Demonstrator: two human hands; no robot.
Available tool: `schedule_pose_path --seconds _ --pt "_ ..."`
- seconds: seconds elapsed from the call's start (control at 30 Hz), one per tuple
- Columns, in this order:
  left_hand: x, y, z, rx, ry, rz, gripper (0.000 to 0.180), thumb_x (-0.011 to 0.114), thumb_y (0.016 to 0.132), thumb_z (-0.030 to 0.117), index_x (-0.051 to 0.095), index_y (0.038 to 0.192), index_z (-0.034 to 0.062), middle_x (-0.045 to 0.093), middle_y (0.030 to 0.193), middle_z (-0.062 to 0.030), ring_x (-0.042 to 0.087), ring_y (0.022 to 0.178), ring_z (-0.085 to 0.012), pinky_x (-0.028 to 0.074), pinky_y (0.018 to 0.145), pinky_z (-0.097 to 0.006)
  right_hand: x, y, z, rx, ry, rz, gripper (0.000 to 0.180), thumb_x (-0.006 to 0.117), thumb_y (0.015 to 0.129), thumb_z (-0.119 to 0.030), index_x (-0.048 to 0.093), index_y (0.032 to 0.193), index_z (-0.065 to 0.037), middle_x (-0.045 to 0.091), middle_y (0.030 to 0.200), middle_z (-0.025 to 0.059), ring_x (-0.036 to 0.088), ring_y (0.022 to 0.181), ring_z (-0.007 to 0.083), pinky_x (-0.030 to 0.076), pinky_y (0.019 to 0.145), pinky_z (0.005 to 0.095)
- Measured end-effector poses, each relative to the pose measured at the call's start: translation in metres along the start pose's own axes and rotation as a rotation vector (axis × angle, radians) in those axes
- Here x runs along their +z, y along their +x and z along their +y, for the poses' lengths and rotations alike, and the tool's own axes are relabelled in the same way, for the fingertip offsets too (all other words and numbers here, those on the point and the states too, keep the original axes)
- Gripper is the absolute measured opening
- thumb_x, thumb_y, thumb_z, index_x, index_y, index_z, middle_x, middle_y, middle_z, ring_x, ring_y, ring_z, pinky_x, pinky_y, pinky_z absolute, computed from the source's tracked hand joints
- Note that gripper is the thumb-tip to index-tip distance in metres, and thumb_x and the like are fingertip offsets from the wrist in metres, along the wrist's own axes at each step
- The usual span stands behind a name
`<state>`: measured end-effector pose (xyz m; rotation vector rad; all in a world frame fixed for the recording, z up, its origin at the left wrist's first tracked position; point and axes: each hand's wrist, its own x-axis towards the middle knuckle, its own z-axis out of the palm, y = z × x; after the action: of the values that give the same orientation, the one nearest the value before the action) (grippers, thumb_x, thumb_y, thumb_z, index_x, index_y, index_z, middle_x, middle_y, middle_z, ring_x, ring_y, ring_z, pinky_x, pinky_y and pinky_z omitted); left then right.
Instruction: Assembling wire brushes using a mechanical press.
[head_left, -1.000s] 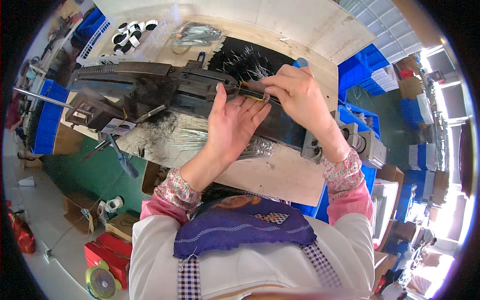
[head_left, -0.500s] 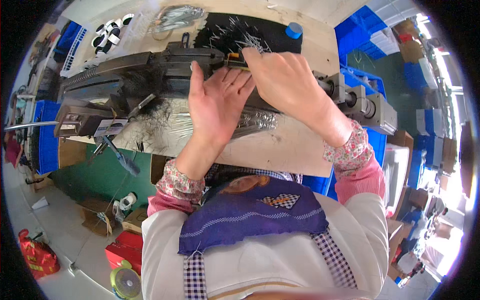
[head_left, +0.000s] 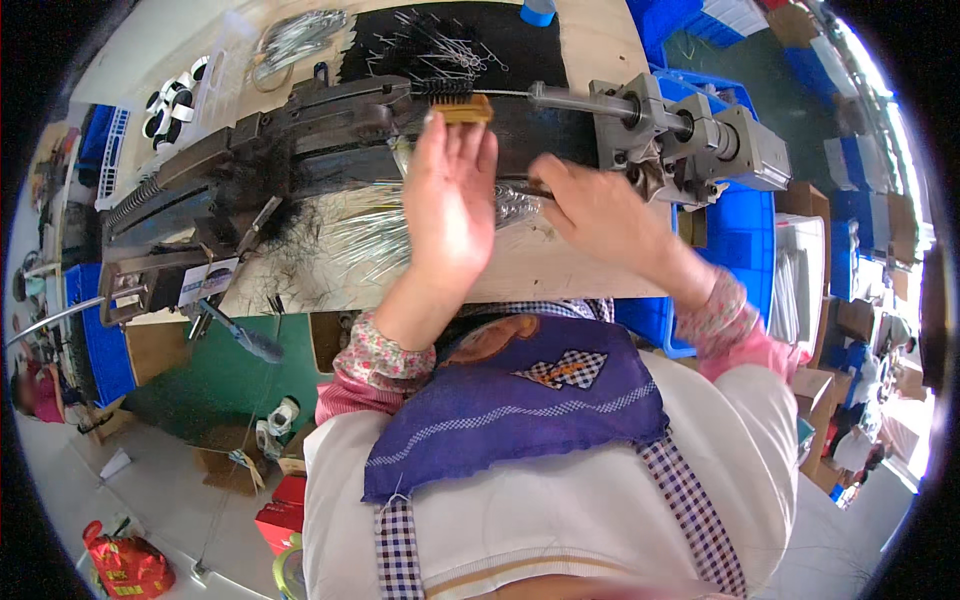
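Note:
My left hand (head_left: 452, 205) is palm up below the machine's wire line. Its fingertips and thumb hold a small yellow-brown block (head_left: 465, 108) at its near edge. Black bristles (head_left: 445, 90) show just above the block, along a thin metal wire (head_left: 503, 93). That wire runs to a grey rod-like spindle (head_left: 585, 99) on the right. My right hand (head_left: 605, 215) hovers over the near side of the bench, fingers bent and apart, beside a clear plastic wrap (head_left: 518, 205). No object shows clearly in it. Loose thin metal wires (head_left: 370, 230) lie left of the wrap.
A dark metal machine (head_left: 330, 125) stretches leftward, with a motor (head_left: 755, 150) at the right end. Beyond it, bent wires (head_left: 470, 55) lie on a black mat (head_left: 540, 50) near a blue cap (head_left: 537, 12). Black-and-white rolls (head_left: 170, 110) stand far left; a blue bin (head_left: 745, 230) is at right.
My right hand has left the wire line and moved nearer to me, over the plastic wrap. My left hand has drawn the yellow-brown block slightly toward me; bristles and wire now show.

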<state>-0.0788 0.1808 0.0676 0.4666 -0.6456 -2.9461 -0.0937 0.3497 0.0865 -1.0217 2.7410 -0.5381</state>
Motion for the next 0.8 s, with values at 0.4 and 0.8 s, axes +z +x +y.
schedule_pose_path --seconds 0.4,0.8 --pt "-0.094 -0.1 0.068 0.681 1.629 -0.309 0.054 0.057 0.088 0.018 0.043 0.136 -0.0029 0.037 0.144 -0.0242 0.04 0.131 -0.035 0.031 0.107 -0.045 0.088 -0.041 0.048 0.412 0.421 0.321 0.02 0.06 0.086 -0.017 0.052 0.094 0.0 0.062 0.078 0.0253 0.062 0.072 0.0435 0.047 0.06 0.0486" --pt "-0.286 -0.2 0.264 0.525 2.043 1.266 0.075 0.068 0.079 0.027 0.034 0.142 0.0026 0.064 0.109 -0.0249 0.063 0.1 -0.0381 0.05 0.082 -0.042 0.011 -0.117 0.056 0.393 0.96 0.818 0.007 0.055 0.085 -0.001 0.054 0.092 -0.003 0.052 0.076 0.0002 0.044 0.06 0.0075 0.036 0.054 0.0209"
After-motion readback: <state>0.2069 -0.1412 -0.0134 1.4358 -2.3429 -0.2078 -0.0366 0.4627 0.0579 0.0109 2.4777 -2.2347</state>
